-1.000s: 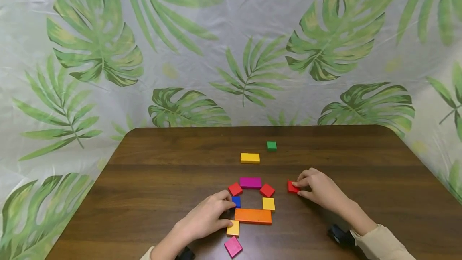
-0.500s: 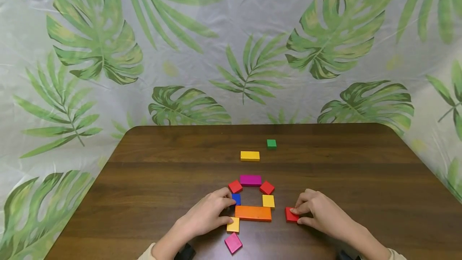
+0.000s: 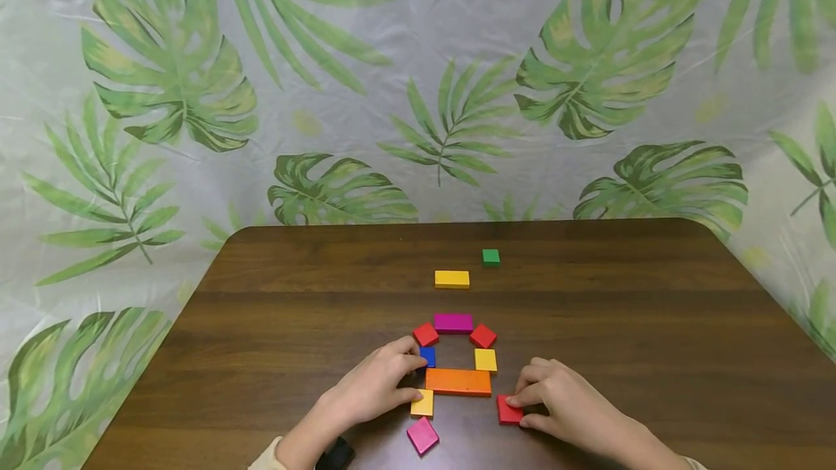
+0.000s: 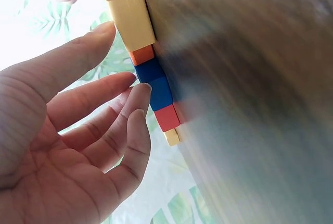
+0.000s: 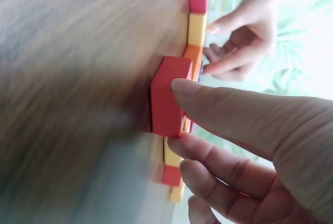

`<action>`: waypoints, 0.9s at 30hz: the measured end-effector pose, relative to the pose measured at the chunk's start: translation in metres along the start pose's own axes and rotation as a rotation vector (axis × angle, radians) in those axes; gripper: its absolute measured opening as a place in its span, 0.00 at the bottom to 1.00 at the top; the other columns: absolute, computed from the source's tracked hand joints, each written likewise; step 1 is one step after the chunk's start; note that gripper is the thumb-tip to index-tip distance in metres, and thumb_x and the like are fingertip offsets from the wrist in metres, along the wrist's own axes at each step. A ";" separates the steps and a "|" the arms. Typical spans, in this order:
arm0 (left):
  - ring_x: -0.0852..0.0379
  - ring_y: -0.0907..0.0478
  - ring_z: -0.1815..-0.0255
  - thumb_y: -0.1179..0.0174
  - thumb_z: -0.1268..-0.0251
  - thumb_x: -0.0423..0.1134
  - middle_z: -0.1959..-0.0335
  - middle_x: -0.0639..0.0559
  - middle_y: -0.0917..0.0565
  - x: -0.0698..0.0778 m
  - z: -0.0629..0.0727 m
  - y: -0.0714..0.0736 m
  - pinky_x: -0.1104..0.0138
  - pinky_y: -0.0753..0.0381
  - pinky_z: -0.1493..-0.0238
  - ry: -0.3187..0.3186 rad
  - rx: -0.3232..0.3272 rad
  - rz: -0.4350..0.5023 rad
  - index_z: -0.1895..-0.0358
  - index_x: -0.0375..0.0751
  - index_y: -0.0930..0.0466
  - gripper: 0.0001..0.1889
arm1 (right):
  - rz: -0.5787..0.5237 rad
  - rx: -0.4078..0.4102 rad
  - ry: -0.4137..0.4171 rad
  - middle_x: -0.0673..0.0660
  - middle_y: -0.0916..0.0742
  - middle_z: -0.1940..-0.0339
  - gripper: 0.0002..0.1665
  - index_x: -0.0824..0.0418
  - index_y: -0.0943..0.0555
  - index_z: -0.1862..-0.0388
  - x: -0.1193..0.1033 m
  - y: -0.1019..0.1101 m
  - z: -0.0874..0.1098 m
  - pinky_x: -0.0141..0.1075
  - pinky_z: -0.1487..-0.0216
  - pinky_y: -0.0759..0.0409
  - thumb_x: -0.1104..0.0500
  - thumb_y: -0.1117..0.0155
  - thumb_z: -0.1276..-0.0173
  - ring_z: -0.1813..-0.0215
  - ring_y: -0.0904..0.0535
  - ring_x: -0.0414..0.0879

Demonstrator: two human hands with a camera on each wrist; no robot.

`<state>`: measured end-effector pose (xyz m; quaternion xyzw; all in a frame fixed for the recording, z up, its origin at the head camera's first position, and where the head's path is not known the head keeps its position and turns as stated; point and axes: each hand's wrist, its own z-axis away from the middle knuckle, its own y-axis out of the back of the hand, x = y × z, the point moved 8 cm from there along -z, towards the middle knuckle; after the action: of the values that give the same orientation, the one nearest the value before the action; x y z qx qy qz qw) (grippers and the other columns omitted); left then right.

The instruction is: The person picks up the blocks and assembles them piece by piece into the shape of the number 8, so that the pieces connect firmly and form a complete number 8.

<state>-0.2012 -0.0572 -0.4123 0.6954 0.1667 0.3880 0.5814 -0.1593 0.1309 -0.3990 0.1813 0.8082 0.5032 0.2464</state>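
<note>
My right hand (image 3: 564, 401) pinches a red square block (image 3: 509, 410) between thumb and fingers, low over or on the table, right of the long orange block (image 3: 458, 381). The thumb of my left hand (image 3: 379, 383) touches a yellow block (image 3: 421, 403) below the orange one. Its fingertips touch the blue block (image 3: 427, 356), partly hidden by them; in the left wrist view the fingers are loosely bent. Two tilted red blocks, a purple block (image 3: 453, 323) and another yellow block (image 3: 485, 360) complete a ring with the blue and orange ones. A tilted pink block (image 3: 423, 436) lies nearest me.
A yellow rectangular block (image 3: 452, 279) and a small green block (image 3: 490, 257) lie farther back on the brown wooden table (image 3: 294, 325). Behind the table's far edge hangs a leaf-patterned cloth (image 3: 451, 93).
My right hand has brought the red block toward me and slightly left, from beside the ring's upper part to below its lower right. The left hand stays at the blue and yellow blocks.
</note>
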 end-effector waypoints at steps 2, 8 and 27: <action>0.66 0.29 0.63 0.33 0.46 0.44 0.59 0.55 0.24 0.000 0.000 0.000 0.76 0.25 0.59 0.001 0.003 -0.002 0.51 0.38 0.18 0.20 | -0.010 0.005 0.007 0.38 0.19 0.71 0.15 0.51 0.12 0.67 -0.003 -0.001 -0.002 0.27 0.65 0.28 0.55 0.22 0.58 0.65 0.29 0.31; 0.65 0.28 0.62 0.33 0.45 0.44 0.58 0.54 0.24 -0.001 0.000 0.000 0.76 0.24 0.58 0.003 0.003 0.005 0.51 0.37 0.18 0.20 | -0.012 0.010 0.022 0.38 0.19 0.71 0.16 0.50 0.12 0.65 -0.009 -0.005 -0.009 0.26 0.65 0.28 0.55 0.22 0.57 0.65 0.29 0.31; 0.64 0.26 0.59 0.34 0.44 0.44 0.57 0.54 0.23 0.000 0.000 0.000 0.74 0.23 0.55 0.000 0.002 -0.014 0.51 0.38 0.18 0.19 | 0.004 -0.076 -0.106 0.37 0.19 0.69 0.13 0.47 0.13 0.65 -0.004 -0.013 -0.015 0.31 0.60 0.26 0.52 0.25 0.52 0.63 0.29 0.32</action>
<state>-0.2016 -0.0569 -0.4118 0.6948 0.1716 0.3838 0.5835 -0.1651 0.1125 -0.4043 0.1997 0.7739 0.5238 0.2948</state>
